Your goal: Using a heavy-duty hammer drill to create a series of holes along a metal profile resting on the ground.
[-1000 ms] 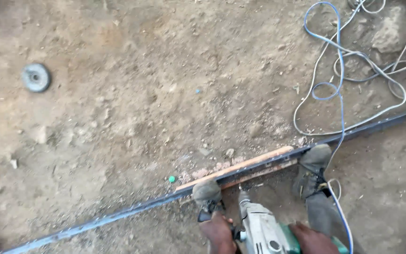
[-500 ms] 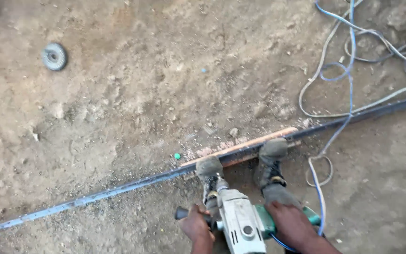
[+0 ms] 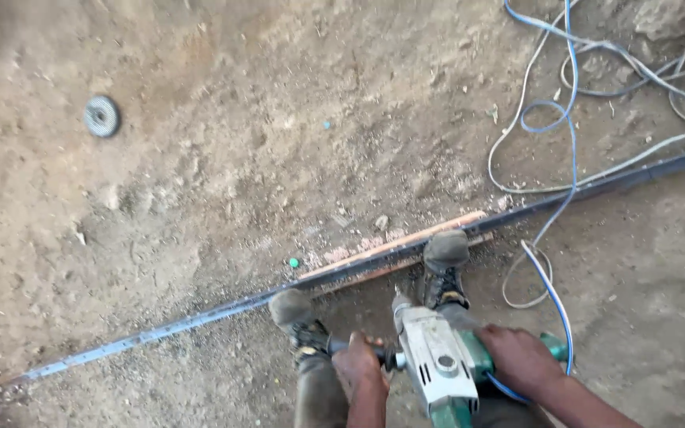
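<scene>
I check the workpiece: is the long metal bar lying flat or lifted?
Flat: the metal bar lies along the dirt ground, both boots on it.

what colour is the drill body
Grey metal front with a green rear on the drill, seen in the head view.

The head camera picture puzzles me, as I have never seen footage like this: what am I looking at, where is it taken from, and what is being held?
The picture comes from a camera worn on a person's head, looking down at their own hands and feet. The left hand grips the dark side handle of a grey and green power drill, and the right hand holds its green rear grip. Both boots stand against a long metal bar lying across bare dirt ground, with a wooden strip alongside it. Blue and white cables loop at the upper right, and a round grey disc lies at the upper left.
</scene>
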